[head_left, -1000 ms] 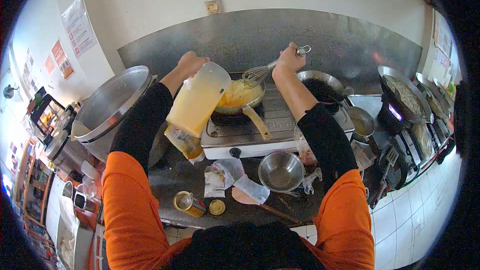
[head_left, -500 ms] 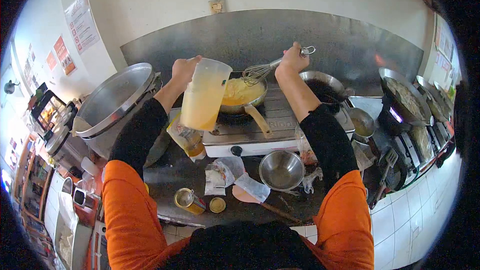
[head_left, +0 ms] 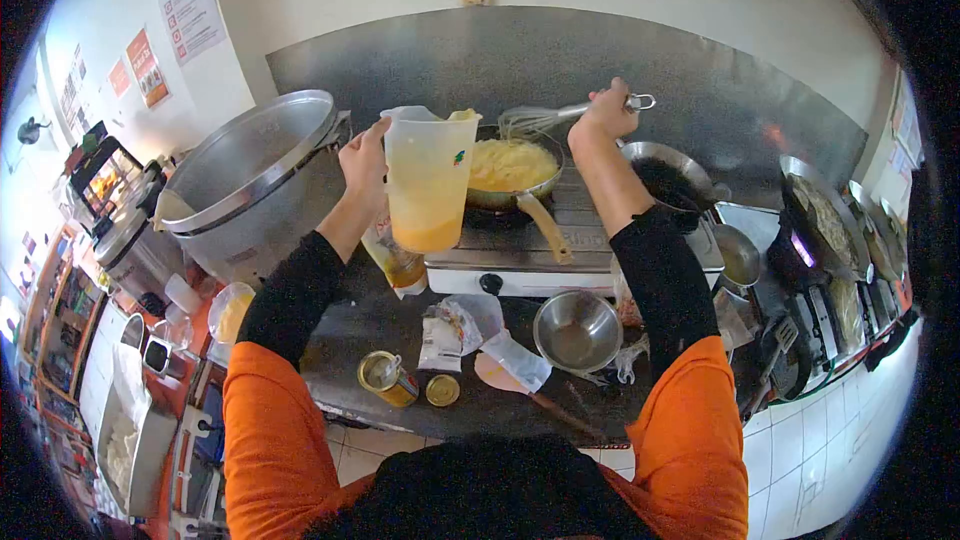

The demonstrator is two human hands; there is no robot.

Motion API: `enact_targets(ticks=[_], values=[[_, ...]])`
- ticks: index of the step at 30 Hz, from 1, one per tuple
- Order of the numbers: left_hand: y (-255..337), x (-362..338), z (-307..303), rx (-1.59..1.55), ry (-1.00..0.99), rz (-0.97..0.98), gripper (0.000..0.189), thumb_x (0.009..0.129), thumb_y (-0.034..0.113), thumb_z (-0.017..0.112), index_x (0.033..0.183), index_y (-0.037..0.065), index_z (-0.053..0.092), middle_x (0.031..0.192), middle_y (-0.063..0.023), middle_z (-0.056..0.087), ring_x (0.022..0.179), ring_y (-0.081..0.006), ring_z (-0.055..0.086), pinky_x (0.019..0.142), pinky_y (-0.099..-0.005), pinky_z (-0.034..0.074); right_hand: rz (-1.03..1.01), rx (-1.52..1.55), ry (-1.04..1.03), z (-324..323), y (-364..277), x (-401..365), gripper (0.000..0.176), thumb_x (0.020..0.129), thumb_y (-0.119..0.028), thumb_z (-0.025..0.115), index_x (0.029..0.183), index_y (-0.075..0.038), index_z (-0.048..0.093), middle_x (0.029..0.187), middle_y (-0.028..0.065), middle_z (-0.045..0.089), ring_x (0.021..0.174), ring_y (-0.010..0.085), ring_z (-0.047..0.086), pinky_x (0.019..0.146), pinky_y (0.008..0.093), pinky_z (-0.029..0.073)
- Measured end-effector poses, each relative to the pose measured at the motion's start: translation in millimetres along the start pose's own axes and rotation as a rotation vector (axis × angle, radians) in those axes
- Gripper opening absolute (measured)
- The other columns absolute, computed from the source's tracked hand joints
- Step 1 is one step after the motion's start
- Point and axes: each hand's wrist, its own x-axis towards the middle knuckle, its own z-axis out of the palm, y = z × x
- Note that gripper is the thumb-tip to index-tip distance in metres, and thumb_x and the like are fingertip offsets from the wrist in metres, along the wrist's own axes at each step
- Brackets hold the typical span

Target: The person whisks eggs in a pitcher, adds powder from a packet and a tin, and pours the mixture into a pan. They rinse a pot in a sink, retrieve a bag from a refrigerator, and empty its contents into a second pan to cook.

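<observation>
While my left hand (head_left: 365, 158) is closed on the handle side of the translucent pitcher (head_left: 432, 165), my right hand (head_left: 607, 118) grips the whisk (head_left: 545, 119) by its metal handle. I hold the pitcher nearly upright, in front of the left side of the stove (head_left: 465, 281), with some yellow liquid (head_left: 428, 234) low inside it. The frying pan (head_left: 542, 225) sits on the stove just right of the pitcher, holding a yellow mixture (head_left: 512, 164). My whisk's wires are over the pan's far edge; whether they touch it I cannot tell. Nearer me, a steel bowl (head_left: 577, 332) and an open tin (head_left: 388, 378) stand on the dark counter (head_left: 335, 345).
</observation>
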Motion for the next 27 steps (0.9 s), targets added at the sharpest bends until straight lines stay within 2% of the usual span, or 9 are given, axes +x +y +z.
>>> enact_targets(ticks=[2, 5, 8, 10, 15, 19, 22, 25, 27], values=[[-8.2, 4.1, -12.6, -0.023, -0.023, 0.028, 0.027, 0.077, 0.024, 0.064, 0.058, 0.011, 0.05, 0.049, 0.0058, 0.037, 0.041, -0.005, 0.031, 0.04, -0.0236, 0.024, -0.019, 0.09, -0.011, 11.5, -3.7, -1.9, 0.016, 0.075, -0.012, 0.058, 0.068, -0.007, 0.044, 0.061, 0.0022, 0.045, 0.052, 0.0145, 0.046, 0.051, 0.0295, 0.043], [-11.3, 1.6, -26.8, -0.072, -0.044, 0.04, 0.028, 0.077, 0.023, 0.064, 0.058, 0.012, 0.048, 0.047, 0.0074, 0.035, 0.04, -0.0038, 0.028, 0.039, -0.023, 0.022, 0.035, 0.234, -0.136, 31.7, -30.5, -28.2, 0.018, 0.075, -0.009, 0.057, 0.068, -0.008, 0.041, 0.06, 0.0009, 0.041, 0.052, 0.0135, 0.043, 0.052, 0.0299, 0.043], [3.7, -13.0, -33.8, -0.09, -0.067, 0.071, 0.029, 0.077, 0.024, 0.065, 0.057, 0.013, 0.047, 0.047, 0.0084, 0.034, 0.04, -0.0028, 0.028, 0.039, -0.0227, 0.022, 0.067, 0.37, -0.311, 51.5, -56.2, -55.9, 0.015, 0.077, -0.009, 0.057, 0.076, -0.006, 0.042, 0.062, 0.0029, 0.042, 0.05, 0.0131, 0.043, 0.05, 0.0284, 0.043], [8.4, -16.9, -43.2, -0.051, -0.08, 0.099, 0.029, 0.078, 0.025, 0.065, 0.058, 0.013, 0.048, 0.046, 0.009, 0.033, 0.039, -0.0024, 0.027, 0.039, -0.0225, 0.021, 0.061, 0.348, -0.432, 58.8, -70.3, -77.7, 0.016, 0.076, -0.008, 0.057, 0.075, -0.006, 0.041, 0.061, 0.0024, 0.042, 0.05, 0.0129, 0.043, 0.05, 0.0281, 0.042], [25.3, -22.9, -56.8, -0.041, -0.157, 0.075, 0.025, 0.077, 0.028, 0.067, 0.066, 0.009, 0.056, 0.052, 0.0064, 0.044, 0.042, -0.0025, 0.034, 0.04, -0.0205, 0.027, 0.074, 0.214, -0.646, 59.3, -78.2, -130.5, 0.018, 0.074, -0.008, 0.058, 0.073, -0.005, 0.04, 0.052, 0.0027, 0.04, 0.046, 0.0139, 0.043, 0.049, 0.0285, 0.042], [37.1, -18.5, -47.1, 0.06, -0.193, 0.019, 0.026, 0.074, 0.028, 0.07, 0.071, 0.006, 0.059, 0.058, 0.0038, 0.051, 0.045, -0.0032, 0.04, 0.042, -0.0201, 0.031, 0.009, 0.167, -0.613, 59.8, -76.5, -153.2, 0.02, 0.074, -0.004, 0.059, 0.068, -0.008, 0.04, 0.056, -0.0004, 0.037, 0.049, 0.0118, 0.039, 0.053, 0.0293, 0.04], [44.8, -9.7, -30.0, 0.257, -0.31, 0.142, 0.027, 0.072, 0.028, 0.072, 0.071, 0.004, 0.059, 0.058, 0.0032, 0.051, 0.049, -0.0037, 0.044, 0.044, -0.0213, 0.035, -0.071, 0.156, -0.566, 57.6, -73.7, -146.8, 0.019, 0.074, -0.005, 0.059, 0.068, -0.007, 0.041, 0.055, 0.0007, 0.04, 0.047, 0.0122, 0.041, 0.05, 0.0285, 0.04], [23.7, 29.8, -10.8, 0.454, -0.419, 0.253, 0.032, 0.068, 0.028, 0.074, 0.069, 0.001, 0.058, 0.059, -0.0042, 0.056, 0.051, -0.0133, 0.052, 0.049, -0.028, 0.042, -0.194, 0.124, -0.51, 51.3, -63.8, -113.1, 0.016, 0.074, -0.009, 0.059, 0.069, -0.005, 0.045, 0.053, 0.0029, 0.046, 0.045, 0.0131, 0.045, 0.046, 0.0273, 0.039], [25.7, 42.4, 7.5, 0.812, -0.426, 0.471, 0.031, 0.068, 0.027, 0.073, 0.064, 0.003, 0.055, 0.054, -0.0043, 0.049, 0.05, -0.0137, 0.048, 0.05, -0.0295, 0.041, -0.277, 0.087, -0.472, 44.5, -53.6, -85.7, 0.014, 0.075, -0.009, 0.059, 0.07, -0.005, 0.046, 0.054, 0.0022, 0.046, 0.045, 0.0124, 0.044, 0.045, 0.0269, 0.039]])
